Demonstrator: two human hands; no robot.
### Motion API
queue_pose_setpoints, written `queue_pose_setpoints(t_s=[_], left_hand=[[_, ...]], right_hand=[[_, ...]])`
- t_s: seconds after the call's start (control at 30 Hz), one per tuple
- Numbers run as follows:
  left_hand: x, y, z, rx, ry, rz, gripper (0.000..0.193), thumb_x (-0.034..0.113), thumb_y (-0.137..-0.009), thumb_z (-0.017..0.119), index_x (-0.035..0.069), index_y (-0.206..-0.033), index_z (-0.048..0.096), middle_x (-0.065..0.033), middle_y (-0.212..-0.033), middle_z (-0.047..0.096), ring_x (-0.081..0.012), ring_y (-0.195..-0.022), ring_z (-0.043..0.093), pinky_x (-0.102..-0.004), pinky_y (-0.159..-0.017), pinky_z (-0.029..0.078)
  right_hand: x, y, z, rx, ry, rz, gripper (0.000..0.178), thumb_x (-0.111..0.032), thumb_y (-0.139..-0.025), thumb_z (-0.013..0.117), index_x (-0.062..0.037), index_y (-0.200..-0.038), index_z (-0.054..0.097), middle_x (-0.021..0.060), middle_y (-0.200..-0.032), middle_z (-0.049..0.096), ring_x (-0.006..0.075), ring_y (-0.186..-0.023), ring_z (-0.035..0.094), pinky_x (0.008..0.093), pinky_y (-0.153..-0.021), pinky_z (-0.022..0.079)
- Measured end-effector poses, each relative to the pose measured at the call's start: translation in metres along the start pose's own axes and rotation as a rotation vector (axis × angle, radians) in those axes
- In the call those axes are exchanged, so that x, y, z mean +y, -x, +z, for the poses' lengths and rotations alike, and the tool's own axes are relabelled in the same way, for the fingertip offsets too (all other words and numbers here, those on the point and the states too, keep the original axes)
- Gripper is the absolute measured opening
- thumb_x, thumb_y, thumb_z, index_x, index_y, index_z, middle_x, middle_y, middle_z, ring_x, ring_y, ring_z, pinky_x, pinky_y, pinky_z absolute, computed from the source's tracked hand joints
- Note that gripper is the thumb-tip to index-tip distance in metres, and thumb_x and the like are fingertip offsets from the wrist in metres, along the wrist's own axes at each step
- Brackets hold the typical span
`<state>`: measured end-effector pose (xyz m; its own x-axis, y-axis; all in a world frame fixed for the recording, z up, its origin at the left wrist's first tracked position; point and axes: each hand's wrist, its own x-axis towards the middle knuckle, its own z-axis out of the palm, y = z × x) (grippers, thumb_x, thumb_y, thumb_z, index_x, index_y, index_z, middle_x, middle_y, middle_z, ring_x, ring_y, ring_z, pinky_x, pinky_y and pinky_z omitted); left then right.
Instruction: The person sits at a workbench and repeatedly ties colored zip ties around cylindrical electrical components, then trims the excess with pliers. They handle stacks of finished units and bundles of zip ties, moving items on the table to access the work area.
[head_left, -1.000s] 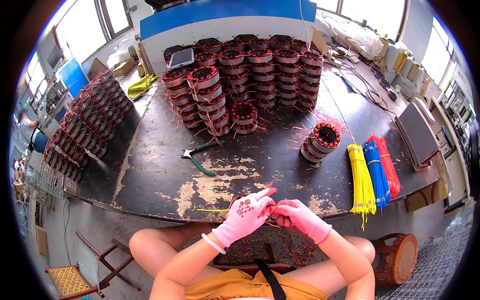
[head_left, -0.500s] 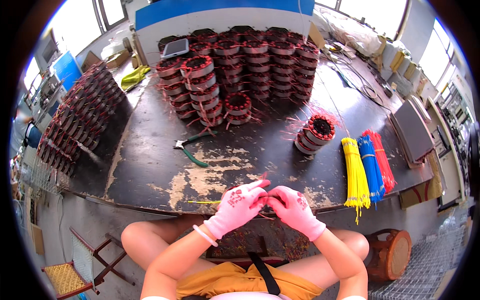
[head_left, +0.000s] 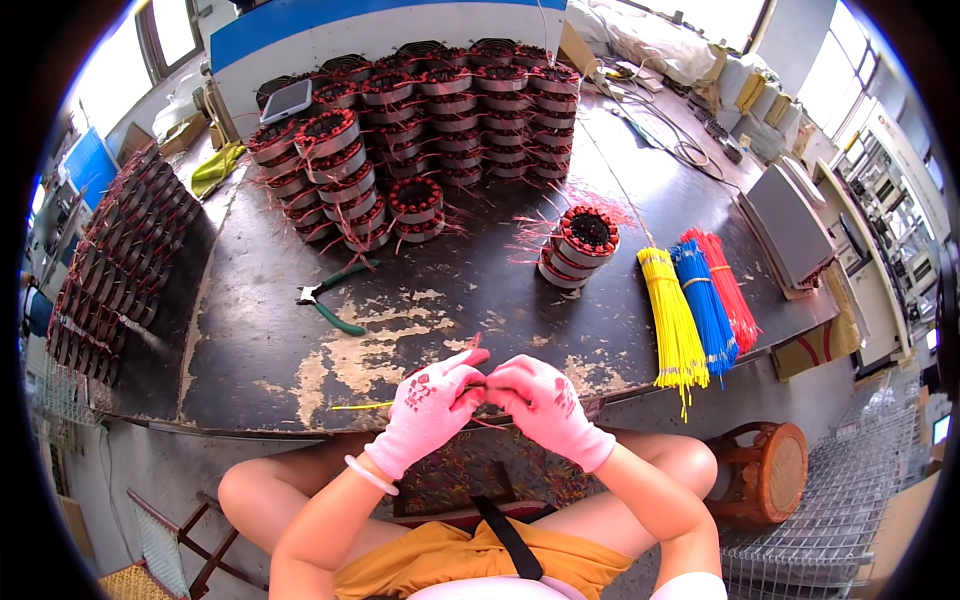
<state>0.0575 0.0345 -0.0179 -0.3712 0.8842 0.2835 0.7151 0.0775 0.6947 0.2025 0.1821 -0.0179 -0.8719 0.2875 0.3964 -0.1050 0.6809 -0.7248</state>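
Both of my hands wear pink gloves and meet just over the front edge of the worn black table (head_left: 240, 330). My left hand (head_left: 428, 402) is closed, and a thin yellow wire (head_left: 362, 406) sticks out of it to the left. A short red wire end (head_left: 474, 343) pokes up by its fingertips. My right hand (head_left: 540, 400) is pinched against the left fingers; what lies between its fingertips is mostly hidden. Beyond the hands lie green-handled cutting pliers (head_left: 335, 312). A stack of wound motor stators (head_left: 588, 232) with loose red leads stands farther right.
Bundles of yellow wires (head_left: 672, 315), blue wires (head_left: 705, 305) and red wires (head_left: 728, 290) lie at the right. Tall stator stacks (head_left: 450, 125) fill the back, a tablet-like device (head_left: 288, 101) on top. More stators (head_left: 120, 265) stand at left. A wooden stool (head_left: 780, 475) is beside my knee.
The whole view has shifted, so the table and its things sit farther left in the picture. My hands stay together at the table edge, the right fingers slightly re-bent.
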Motion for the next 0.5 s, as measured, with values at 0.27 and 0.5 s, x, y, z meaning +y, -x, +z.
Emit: queue_pose_setpoints(t_s=[0.27,0.5], left_hand=[[-0.002,0.001,0.002,0.028,-0.006,0.047,0.013,0.015,-0.09,0.07,0.005,-0.098,0.07,-0.0076,-0.128,0.07,-0.0306,-0.097,0.07,-0.0408,-0.084,0.057],[0.0,0.0,0.001,0.015,-0.008,0.058,0.012,0.013,-0.088,0.07,0.005,-0.097,0.07,-0.0083,-0.129,0.07,-0.0307,-0.098,0.07,-0.0407,-0.084,0.057]], right_hand=[[0.006,-0.004,-0.004,-0.084,0.236,-0.051,0.019,-0.018,-0.099,0.066,-0.0013,-0.107,0.067,0.0059,-0.091,0.069,0.0148,-0.078,0.063,0.0317,-0.069,0.052],[0.008,-0.017,-0.005,-0.299,-0.559,0.796,0.03,-0.032,-0.101,0.063,-0.0023,-0.099,0.066,0.0014,-0.082,0.067,0.0115,-0.067,0.061,0.0309,-0.061,0.049]])
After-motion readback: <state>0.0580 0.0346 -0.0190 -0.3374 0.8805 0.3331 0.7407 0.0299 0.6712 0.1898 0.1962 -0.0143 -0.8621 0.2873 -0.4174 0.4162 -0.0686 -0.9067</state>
